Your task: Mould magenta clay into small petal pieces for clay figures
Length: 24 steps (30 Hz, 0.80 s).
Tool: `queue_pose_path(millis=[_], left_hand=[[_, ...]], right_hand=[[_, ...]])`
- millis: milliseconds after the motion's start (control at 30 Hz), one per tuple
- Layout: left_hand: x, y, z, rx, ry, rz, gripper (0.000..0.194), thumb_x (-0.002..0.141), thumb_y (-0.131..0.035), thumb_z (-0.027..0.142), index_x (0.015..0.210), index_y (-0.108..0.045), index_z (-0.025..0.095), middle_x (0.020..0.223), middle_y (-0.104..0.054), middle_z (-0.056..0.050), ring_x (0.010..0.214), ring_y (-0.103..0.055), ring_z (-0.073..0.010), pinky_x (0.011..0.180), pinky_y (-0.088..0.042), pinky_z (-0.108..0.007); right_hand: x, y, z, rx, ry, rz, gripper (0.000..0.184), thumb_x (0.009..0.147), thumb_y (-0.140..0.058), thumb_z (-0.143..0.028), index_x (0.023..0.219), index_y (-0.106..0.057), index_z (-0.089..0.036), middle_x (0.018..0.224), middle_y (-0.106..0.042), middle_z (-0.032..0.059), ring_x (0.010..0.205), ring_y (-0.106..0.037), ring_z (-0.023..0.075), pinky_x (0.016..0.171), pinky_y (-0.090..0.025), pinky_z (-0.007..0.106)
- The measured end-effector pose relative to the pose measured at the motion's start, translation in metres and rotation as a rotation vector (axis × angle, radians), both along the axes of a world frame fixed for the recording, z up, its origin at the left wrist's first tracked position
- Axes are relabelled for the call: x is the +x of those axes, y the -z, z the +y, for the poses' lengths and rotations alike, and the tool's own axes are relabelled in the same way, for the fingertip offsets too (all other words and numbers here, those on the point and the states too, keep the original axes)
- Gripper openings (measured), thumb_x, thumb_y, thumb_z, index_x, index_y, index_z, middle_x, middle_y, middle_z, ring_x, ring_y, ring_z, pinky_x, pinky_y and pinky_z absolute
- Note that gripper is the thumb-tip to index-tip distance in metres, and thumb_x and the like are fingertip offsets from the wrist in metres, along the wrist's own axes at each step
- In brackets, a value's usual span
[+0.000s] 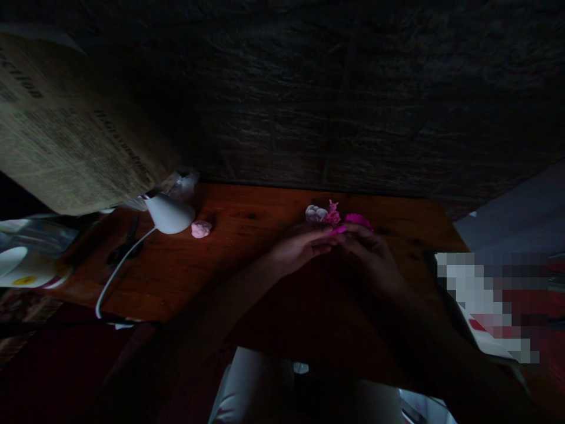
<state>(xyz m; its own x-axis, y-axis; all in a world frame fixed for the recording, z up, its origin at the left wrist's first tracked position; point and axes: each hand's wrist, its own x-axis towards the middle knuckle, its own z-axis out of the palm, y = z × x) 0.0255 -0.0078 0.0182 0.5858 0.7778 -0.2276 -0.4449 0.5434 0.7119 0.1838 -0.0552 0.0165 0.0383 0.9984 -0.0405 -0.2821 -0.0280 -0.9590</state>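
Observation:
My left hand and my right hand meet over the middle of a dark wooden table. Their fingertips are pressed together on a small bright pink piece of clay. Just beyond the fingers lie a magenta lump, a small pink shaped figure and a pale whitish lump. A light pink ball sits apart to the left. The scene is very dim.
A white lamp base with a white cable stands at left, with scissors beside it. A newspaper sheet hangs over the left. A white cup is at far left. A dark textured wall backs the table.

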Motion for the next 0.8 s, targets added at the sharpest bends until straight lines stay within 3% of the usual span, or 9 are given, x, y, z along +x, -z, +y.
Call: queue_pose_path(millis=[200,500,800], left_hand=[[0.0002,0.0021,0.0006,-0.013,-0.002,0.011,0.020,0.068,-0.084,0.019,0.086,-0.075,0.016,0.084,-0.075,-0.002,0.073,-0.066,-0.0098,0.069,-0.049,-0.022],[0.0009,0.0008,-0.0004,-0.055,0.031,0.017,0.007,0.082,-0.074,0.019,0.087,-0.072,0.014,0.084,-0.074,-0.002,0.076,-0.067,-0.0096,0.071,-0.049,-0.021],[-0.0016,0.0010,-0.0019,-0.115,0.129,-0.032,0.011,0.078,-0.078,0.017,0.086,-0.072,0.013,0.081,-0.070,-0.003,0.077,-0.064,-0.0098,0.073,-0.049,-0.022]], right_hand=[[-0.0016,-0.0037,-0.0007,-0.036,0.008,0.002,0.026,0.068,-0.086,-0.041,0.088,-0.077,-0.027,0.063,-0.054,-0.0040,0.054,-0.037,0.0099,0.050,-0.029,0.025],[-0.0024,-0.0037,-0.0003,-0.050,0.014,-0.013,0.033,0.071,-0.083,-0.049,0.072,-0.069,-0.020,0.060,-0.048,-0.0046,0.054,-0.037,0.0074,0.048,-0.028,0.021],[-0.0028,-0.0030,-0.0005,-0.046,-0.018,-0.013,0.033,0.068,-0.085,-0.050,0.074,-0.072,-0.021,0.062,-0.052,-0.0034,0.054,-0.040,0.0086,0.049,-0.031,0.022]])
